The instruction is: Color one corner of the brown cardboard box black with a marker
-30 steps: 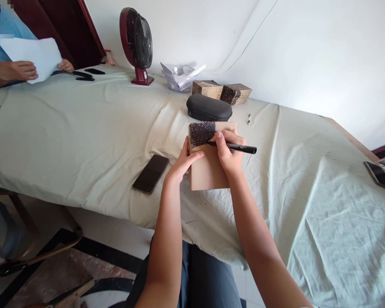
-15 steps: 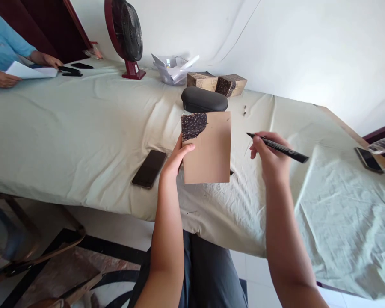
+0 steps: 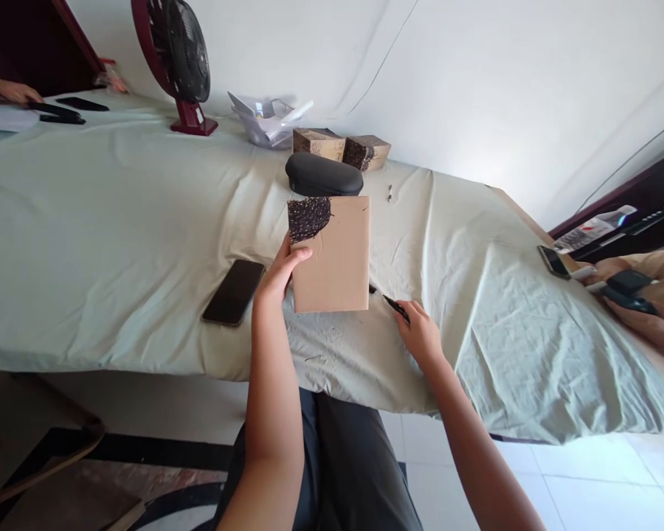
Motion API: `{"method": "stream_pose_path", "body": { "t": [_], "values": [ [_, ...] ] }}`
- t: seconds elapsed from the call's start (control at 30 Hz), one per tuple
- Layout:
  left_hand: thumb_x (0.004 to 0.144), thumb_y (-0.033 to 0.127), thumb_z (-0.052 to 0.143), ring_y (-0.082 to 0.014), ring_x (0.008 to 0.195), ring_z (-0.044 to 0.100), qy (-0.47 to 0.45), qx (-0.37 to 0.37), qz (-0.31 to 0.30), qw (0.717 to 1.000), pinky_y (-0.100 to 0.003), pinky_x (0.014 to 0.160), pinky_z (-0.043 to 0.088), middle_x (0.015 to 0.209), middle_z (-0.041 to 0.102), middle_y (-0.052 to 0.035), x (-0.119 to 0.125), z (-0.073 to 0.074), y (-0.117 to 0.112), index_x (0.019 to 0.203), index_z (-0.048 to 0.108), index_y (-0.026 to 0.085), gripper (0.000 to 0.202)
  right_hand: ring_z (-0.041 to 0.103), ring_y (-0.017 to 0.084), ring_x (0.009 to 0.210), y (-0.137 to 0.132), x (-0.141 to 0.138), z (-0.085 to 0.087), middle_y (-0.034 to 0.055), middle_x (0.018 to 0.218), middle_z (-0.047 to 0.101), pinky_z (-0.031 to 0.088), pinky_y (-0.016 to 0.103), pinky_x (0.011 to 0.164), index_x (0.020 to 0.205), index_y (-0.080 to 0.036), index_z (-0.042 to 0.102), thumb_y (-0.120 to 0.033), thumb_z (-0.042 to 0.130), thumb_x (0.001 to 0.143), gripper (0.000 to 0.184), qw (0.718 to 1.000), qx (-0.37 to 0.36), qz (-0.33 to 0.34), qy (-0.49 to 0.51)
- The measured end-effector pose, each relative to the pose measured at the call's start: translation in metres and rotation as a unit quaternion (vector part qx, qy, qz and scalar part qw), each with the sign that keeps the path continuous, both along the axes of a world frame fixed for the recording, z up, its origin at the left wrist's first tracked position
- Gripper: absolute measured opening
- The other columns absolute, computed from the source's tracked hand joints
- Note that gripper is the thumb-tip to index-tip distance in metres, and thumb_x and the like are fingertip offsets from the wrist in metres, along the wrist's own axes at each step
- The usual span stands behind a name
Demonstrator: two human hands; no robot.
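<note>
My left hand [image 3: 281, 271] grips the left side of a brown cardboard box [image 3: 335, 258], its thumb on the face turned to me. Black scribbling covers the upper left corner of that face, and a short black mark sits near its upper right corner. To the right of the box, low over the cloth, my right hand [image 3: 419, 332] is closed around a black marker [image 3: 397, 308]. The marker's tip points up and left, towards a small black piece [image 3: 372, 289], perhaps a cap, that shows past the box's right edge. The fingers' undersides are hidden.
A phone [image 3: 234, 292] lies left of the box on the pale tablecloth [image 3: 116, 258]. Behind stand a black case [image 3: 324, 175], two patterned boxes [image 3: 367, 153], a plastic basket [image 3: 265, 125] and a fan [image 3: 185, 66]. Other people's hands show at far left [image 3: 16, 91] and right [image 3: 650, 317].
My right hand has come down and left with the marker, from beside the box's upper part to near the cloth. My view has turned right, bringing a person's hands in at the right edge.
</note>
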State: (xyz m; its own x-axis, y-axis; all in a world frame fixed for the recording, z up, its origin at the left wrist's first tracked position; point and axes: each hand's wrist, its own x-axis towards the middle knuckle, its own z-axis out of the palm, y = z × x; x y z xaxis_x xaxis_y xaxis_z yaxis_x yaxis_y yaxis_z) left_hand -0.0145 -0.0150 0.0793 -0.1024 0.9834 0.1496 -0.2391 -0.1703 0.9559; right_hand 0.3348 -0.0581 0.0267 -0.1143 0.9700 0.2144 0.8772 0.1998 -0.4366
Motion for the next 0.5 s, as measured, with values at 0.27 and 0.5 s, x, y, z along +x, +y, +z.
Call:
{"method": "stream_pose_path", "body": {
  "t": [0.27, 0.5],
  "values": [
    [0.075, 0.043, 0.073, -0.0341, 0.134, 0.068, -0.005, 0.014, -0.018, 1.0, -0.051, 0.12, 0.053, 0.144, 0.072, -0.0057, 0.002, 0.005, 0.001, 0.146, 0.06, 0.027, 0.073, 0.069, 0.025, 0.098, 0.021, -0.017, 0.007, 0.0095, 0.114, 0.07, 0.047, 0.033, 0.07, 0.136, -0.03, 0.077, -0.032, 0.053, 0.106, 0.037, 0.993, -0.017, -0.004, -0.119],
    [0.081, 0.045, 0.068, -0.0347, 0.14, 0.065, 0.025, 0.015, -0.004, 1.0, -0.051, 0.116, 0.056, 0.15, 0.069, -0.0067, -0.002, 0.002, 0.001, 0.152, 0.054, 0.027, 0.075, 0.063, 0.029, 0.106, 0.047, -0.059, 0.004, 0.0118, 0.117, 0.067, 0.047, 0.035, 0.08, 0.133, -0.027, 0.075, -0.037, 0.056, 0.106, 0.035, 0.99, -0.005, -0.008, -0.141]
  ]
}}
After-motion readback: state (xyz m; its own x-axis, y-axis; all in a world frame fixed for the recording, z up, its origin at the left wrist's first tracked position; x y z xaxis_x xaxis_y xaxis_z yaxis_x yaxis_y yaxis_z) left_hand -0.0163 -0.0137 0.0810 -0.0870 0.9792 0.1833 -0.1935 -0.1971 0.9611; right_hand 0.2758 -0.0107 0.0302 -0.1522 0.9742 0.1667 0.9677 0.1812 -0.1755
